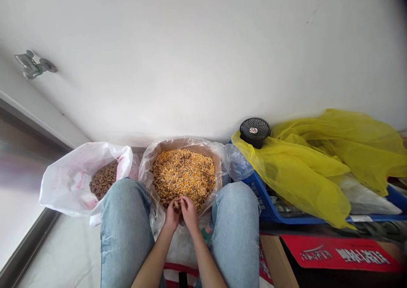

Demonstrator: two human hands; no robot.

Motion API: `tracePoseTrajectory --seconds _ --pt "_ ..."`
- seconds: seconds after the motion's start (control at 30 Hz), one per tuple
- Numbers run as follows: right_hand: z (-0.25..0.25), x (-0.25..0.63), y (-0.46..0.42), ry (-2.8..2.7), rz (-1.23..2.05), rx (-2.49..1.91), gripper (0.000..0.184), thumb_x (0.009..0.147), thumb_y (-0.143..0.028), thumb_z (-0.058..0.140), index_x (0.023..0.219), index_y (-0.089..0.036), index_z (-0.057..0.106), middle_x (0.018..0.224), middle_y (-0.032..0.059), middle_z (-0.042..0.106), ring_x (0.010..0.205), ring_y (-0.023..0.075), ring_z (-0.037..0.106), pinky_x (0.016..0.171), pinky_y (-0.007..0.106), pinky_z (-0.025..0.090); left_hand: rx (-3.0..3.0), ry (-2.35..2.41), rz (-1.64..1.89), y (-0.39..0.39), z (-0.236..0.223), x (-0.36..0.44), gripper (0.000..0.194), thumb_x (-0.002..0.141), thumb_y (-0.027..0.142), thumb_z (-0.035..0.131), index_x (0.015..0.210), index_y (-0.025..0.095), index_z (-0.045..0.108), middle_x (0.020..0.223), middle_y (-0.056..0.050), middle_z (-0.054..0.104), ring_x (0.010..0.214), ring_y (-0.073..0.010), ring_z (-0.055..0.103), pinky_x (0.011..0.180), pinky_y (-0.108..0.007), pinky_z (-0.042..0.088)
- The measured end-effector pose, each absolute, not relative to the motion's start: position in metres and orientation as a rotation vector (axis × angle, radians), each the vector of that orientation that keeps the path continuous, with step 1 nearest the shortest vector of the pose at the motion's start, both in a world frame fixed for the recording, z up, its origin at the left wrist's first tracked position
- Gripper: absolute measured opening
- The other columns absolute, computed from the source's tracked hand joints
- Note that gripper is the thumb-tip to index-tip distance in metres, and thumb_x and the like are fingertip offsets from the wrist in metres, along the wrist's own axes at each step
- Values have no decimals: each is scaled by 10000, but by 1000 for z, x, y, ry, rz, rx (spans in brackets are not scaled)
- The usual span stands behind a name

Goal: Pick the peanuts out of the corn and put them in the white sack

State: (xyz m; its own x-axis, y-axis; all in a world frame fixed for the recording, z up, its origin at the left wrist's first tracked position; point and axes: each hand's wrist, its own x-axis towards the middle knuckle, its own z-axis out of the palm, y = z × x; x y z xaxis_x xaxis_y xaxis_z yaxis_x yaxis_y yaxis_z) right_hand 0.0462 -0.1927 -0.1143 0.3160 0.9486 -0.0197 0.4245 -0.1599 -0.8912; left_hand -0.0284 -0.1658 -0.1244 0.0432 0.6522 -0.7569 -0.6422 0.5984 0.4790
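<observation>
My left hand (172, 215) and my right hand (190, 213) meet at the near edge of a box (218, 152) lined with clear plastic. Yellow corn kernels (184, 165) fill it, with unshelled peanuts (162, 194) mixed in, thickest at the near left. Curled fingers of my left hand hold a peanut (176, 204). Closed fingertips of my right hand touch the left fingers; whatever they pinch is too small to make out. Left of the box, a white plastic bag (68, 180) stands open with brown nuts (103, 180), seemingly unshelled peanuts, inside.
My jeans-clad knees (127, 211) flank the box. At right, a blue crate (263, 203) carries yellow mesh (305, 165) and a small black fan (255, 131). Below it lies a red-flapped carton (340, 252). A white wall (190, 67) rises behind; a door stopper (34, 65) juts out at left.
</observation>
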Motion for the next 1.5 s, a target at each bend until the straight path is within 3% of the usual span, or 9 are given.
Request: tracePoseTrajectory --seconds 0.13,0.23,0.43,0.6,0.87,1.13,1.3,1.5 --pt "-131 56 -194 -1227 583 -2089 312 745 -191 407 1005 -155 575 1008 114 581 959 223 517 850 352 375 -79 1072 942 -165 -125 -30 165 772 149 428 675 147 562 620 -22 566 548 -91 545 537 -213 469" --pt "-138 55 -198 -1365 641 -2205 380 692 -132 439 1050 -180 560 1058 110 555 982 231 511 825 327 384 -79 1080 943 -165 -126 -30 152 773 147 429 685 144 553 619 -21 562 535 -87 540 520 -203 465" --pt "-135 49 -198 -1375 802 -2256 376 712 -106 393 1037 -203 554 992 71 581 915 185 546 746 264 405 -74 1086 936 -165 -125 -31 146 780 157 431 700 142 553 630 -28 569 547 -94 548 515 -209 464" --pt "-133 51 -199 -1441 707 -2210 376 706 -116 436 1037 -239 564 981 61 575 942 181 521 796 265 376 -82 1090 945 -165 -126 -31 164 782 146 422 687 138 555 615 -26 571 534 -88 544 488 -188 446" --pt "-133 49 -200 -1583 895 -2203 324 722 -128 430 988 -252 564 955 31 597 860 153 554 643 222 368 -98 1105 941 -165 -126 -31 157 774 147 427 690 136 558 601 -22 584 515 -91 549 444 -184 424" --pt "-132 45 -201 -1618 803 -2278 279 723 -115 415 927 -217 576 938 58 593 877 176 543 694 255 377 -101 1069 949 -166 -125 -31 164 770 138 424 674 140 557 583 -19 570 522 -94 546 490 -200 445" --pt "-129 44 -204 -1708 790 -2348 347 687 -116 456 1005 -213 556 1045 101 541 959 242 497 739 328 384 -72 1080 938 -166 -126 -32 149 774 163 425 697 154 552 611 -16 568 530 -98 547 477 -203 434" --pt "-131 47 -202 -1728 883 -2333 412 690 -40 399 1023 -227 554 1040 85 546 958 222 498 757 313 378 -58 1078 920 -167 -125 -32 139 773 182 437 701 160 554 616 -17 573 551 -105 549 506 -216 439"
